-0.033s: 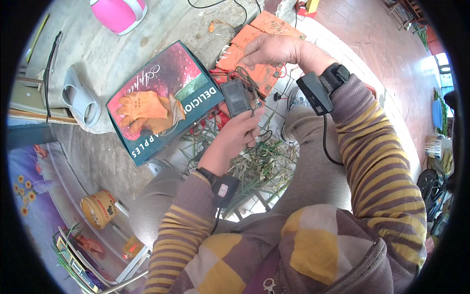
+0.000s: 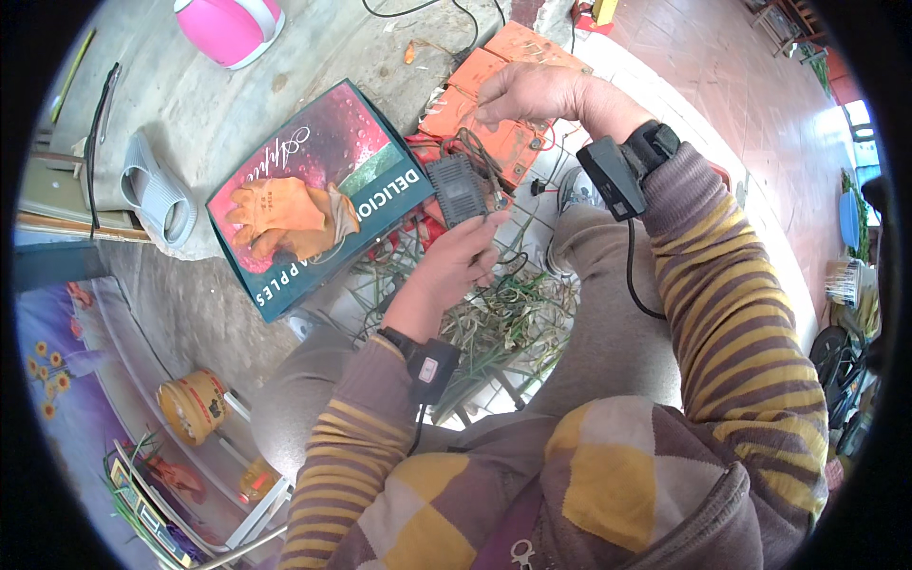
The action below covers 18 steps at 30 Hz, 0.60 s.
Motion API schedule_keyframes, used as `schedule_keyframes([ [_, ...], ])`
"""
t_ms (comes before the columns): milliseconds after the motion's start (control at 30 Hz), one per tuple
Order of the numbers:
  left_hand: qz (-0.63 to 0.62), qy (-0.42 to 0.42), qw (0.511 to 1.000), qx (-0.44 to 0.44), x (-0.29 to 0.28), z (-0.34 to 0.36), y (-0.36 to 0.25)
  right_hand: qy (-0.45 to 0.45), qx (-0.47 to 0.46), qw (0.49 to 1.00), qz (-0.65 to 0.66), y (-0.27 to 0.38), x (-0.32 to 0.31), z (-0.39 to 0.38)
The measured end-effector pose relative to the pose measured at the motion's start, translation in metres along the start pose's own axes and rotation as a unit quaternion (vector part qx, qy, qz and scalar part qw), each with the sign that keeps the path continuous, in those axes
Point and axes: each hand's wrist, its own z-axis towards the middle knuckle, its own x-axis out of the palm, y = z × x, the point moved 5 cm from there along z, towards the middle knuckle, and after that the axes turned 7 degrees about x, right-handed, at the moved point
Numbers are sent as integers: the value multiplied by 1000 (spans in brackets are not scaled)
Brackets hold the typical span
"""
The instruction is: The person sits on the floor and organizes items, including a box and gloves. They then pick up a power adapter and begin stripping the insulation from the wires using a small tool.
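Note:
My right hand (image 2: 532, 93) is closed in a pinch above orange box-shaped batteries (image 2: 513, 147). What its fingertips hold, if anything, is too small to make out. Below it lies a dark grey finned box (image 2: 457, 190), resembling a charger, with dark cables (image 2: 475, 147) looped at its upper end. My left hand (image 2: 454, 264) is at the box's lower end, index finger stretched out and the other fingers loosely bent. No object shows in that hand, and its thumb is mostly hidden. Some red material (image 2: 427, 228) lies beside the box.
A dark green and red carton (image 2: 328, 123) bears orange gloves (image 2: 285, 214). Cut green stalks (image 2: 513, 318) lie between my legs. A grey slipper (image 2: 157, 195) and a pink kettle (image 2: 228, 28) are on the left; a yellow tub (image 2: 192, 407) stands lower left.
My right hand has shifted very slightly to the right. The fingers of my left hand have moved a little at the grey box's lower end.

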Motion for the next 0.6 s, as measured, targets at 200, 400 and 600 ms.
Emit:
schedule_keyframes([
  [200,107,-123,986,41,-33,-32,-14,-131,67,981,-128,-30,-15,8],
  [400,232,-308,913,134,-61,-70,-52,-25,167,986,19,-66,-12,11],
  [600,514,-325,774,178,-76,-109,-112,11,113,982,-150,-53,-9,13],
])
